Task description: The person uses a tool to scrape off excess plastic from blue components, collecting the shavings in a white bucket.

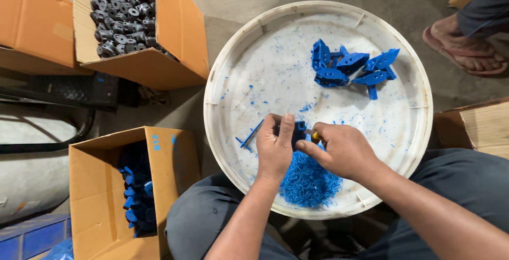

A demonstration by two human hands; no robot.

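Everything centres on the white tray (233, 42), a big round one resting across the person's lap so the work sits close under the eyes. At its near edge the left hand (274, 148) is closed around a small blue part (298, 131), thumb up along it to keep it steady. The right hand (343, 151), just beside, grips a small tool with a yellow handle (315, 135), its tip pressed to the part; the blade itself is hidden. Directly below the hands, still inside the tray, lies a heap of blue shavings (309, 183), where trimmings would fall. A thin blue strip (249, 137) lies left of the hands. Toward the tray's far side sits a cluster of blue parts (351, 68), within reach. Left of the tray, one box (106, 207) holds blue pieces and another box (159, 63) black ones.
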